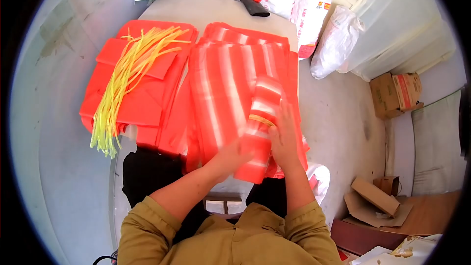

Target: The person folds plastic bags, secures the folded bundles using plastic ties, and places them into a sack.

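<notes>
A rolled bundle of red-and-white striped plastic bags (pixel 259 140) lies aslant in front of me, with a thin yellow tie (pixel 261 119) around its middle. My right hand (pixel 285 135) is along the bundle's right side near the tie, fingers stretched out. On the lower left side, my left hand (pixel 230 158) has its fingertips right at the bundle, fingers extended and blurred by motion. Beneath the bundle spreads a flat stack of striped bags (pixel 216 78). A bunch of loose yellow ties (pixel 122 76) rests on plain red folded bags (pixel 140 105) to the left.
The pale table (pixel 179 12) carries the stacks. Along its far edge stand white printed sacks (pixel 310 14) and a dark sleeve-like item (pixel 251 2) with a red piece on it. Cardboard boxes (pixel 395 94) sit by the right wall, and flattened cardboard (pixel 378 201) lies at lower right.
</notes>
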A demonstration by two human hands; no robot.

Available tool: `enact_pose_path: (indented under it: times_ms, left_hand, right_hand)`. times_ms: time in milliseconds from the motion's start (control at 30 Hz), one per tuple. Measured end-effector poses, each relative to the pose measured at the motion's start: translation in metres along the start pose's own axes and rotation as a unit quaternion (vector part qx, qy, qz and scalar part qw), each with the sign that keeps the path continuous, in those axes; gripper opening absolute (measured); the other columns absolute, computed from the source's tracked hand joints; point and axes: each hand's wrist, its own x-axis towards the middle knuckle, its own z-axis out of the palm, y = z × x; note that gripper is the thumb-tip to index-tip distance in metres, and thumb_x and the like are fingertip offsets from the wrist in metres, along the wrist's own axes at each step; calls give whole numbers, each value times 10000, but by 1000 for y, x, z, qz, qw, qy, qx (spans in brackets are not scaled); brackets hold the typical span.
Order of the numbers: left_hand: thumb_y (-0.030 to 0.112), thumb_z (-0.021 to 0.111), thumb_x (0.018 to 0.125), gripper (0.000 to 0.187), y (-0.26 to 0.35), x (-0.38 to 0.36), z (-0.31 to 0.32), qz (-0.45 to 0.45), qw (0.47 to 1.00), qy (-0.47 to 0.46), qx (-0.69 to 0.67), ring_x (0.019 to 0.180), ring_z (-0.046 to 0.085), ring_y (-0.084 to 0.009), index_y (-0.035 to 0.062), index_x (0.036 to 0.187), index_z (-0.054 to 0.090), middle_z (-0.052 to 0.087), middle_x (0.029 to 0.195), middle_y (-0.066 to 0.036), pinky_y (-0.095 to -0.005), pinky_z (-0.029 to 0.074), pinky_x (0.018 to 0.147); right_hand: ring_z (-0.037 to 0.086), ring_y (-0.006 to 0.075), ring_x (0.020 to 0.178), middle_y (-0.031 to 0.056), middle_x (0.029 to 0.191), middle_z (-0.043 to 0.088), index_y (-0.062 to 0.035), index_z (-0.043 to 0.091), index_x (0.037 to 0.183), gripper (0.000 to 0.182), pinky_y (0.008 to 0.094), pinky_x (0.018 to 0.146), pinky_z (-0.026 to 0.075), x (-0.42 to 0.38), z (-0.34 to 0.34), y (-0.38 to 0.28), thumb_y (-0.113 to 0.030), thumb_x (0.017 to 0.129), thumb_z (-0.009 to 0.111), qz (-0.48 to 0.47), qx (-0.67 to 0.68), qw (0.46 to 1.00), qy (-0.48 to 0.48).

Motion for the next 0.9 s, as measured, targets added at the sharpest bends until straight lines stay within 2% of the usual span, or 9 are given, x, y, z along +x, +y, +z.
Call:
enact_pose_path:
  times_ms: [67, 133, 167, 267, 333, 533, 733, 833, 900]
  left_hand:
    - [163, 719, 942, 587, -5, 2, 1, 37, 999, -13, -5, 897, 625, -112, 26, 1450, 458, 657, 1174, -68, -283, 528, 686]
    - [108, 707, 936, 608, -10, 4, -1, 63, 997, -17, 31, 1069, 597, -139, 6, 1471, 437, 625, 1258, -82, -305, 517, 866]
    - [81, 701, 933, 620, -12, 4, -2, 77, 996, -18, 49, 1155, 584, -153, -4, 1482, 426, 610, 1300, -89, -316, 511, 956]
    - [26, 680, 926, 641, -20, 9, -5, 14, 999, 4, 44, 1178, 584, -168, -12, 1503, 404, 601, 1325, -95, -342, 500, 1008]
    - [24, 672, 932, 628, -16, 6, -3, 38, 998, 12, 54, 1175, 585, -168, -15, 1499, 405, 604, 1322, -96, -342, 501, 1005]
    - [29, 661, 946, 597, -22, 9, -8, 18, 996, 9, 86, 1188, 580, -167, -14, 1487, 413, 610, 1321, -97, -340, 496, 1012]
    - [17, 635, 958, 566, -28, 12, -10, 23, 993, 14, 113, 1214, 579, -175, -8, 1480, 417, 604, 1337, -101, -349, 487, 1035]
    - [12, 618, 967, 568, -28, 10, -9, 25, 998, -6, 65, 1229, 579, -186, 1, 1493, 402, 596, 1351, -103, -358, 476, 1056]
    - [11, 612, 971, 571, -26, 8, -6, 32, 999, -16, 38, 1234, 578, -189, 5, 1499, 396, 593, 1355, -104, -360, 471, 1064]
  right_hand:
    - [204, 371, 1569, 191, 1663, 305, -23, 361, 1573, 579, 495, 1262, 180, -5, 4, 15, -191, 1031, 473, -66, -117, 984, -119]
    - [191, 393, 1566, 178, 1666, 299, -34, 397, 1560, 568, 516, 1266, 153, 8, 5, -5, -229, 1031, 475, -12, -126, 966, -227]
    - [189, 387, 1568, 172, 1669, 297, -37, 403, 1556, 566, 517, 1267, 145, 10, 10, -2, -242, 1034, 475, -19, -126, 965, -230]
    - [217, 387, 1554, 178, 1651, 325, -17, 438, 1524, 553, 527, 1259, 159, 14, 24, 6, -276, 1037, 473, -46, -127, 965, -227]
    - [280, 410, 1520, 216, 1603, 389, 31, 483, 1470, 544, 540, 1239, 216, 23, 27, 5, -293, 1034, 468, -72, -134, 967, -206]
    - [284, 387, 1525, 203, 1612, 384, 28, 468, 1489, 608, 495, 1247, 218, 64, 42, 45, -367, 1027, 475, -69, -141, 967, -202]
    - [292, 390, 1519, 192, 1611, 387, 18, 457, 1501, 604, 489, 1235, 245, 97, 58, 58, -358, 1030, 481, -76, -203, 962, -164]
    - [300, 374, 1520, 180, 1626, 373, -9, 440, 1522, 604, 481, 1243, 232, 104, 71, 90, -368, 1038, 493, -18, -31, 988, -148]
    - [255, 364, 1545, 155, 1665, 309, -69, 310, 1590, 642, 494, 1273, 165, 88, 59, 88, -334, 1050, 535, 98, 249, 962, -44]
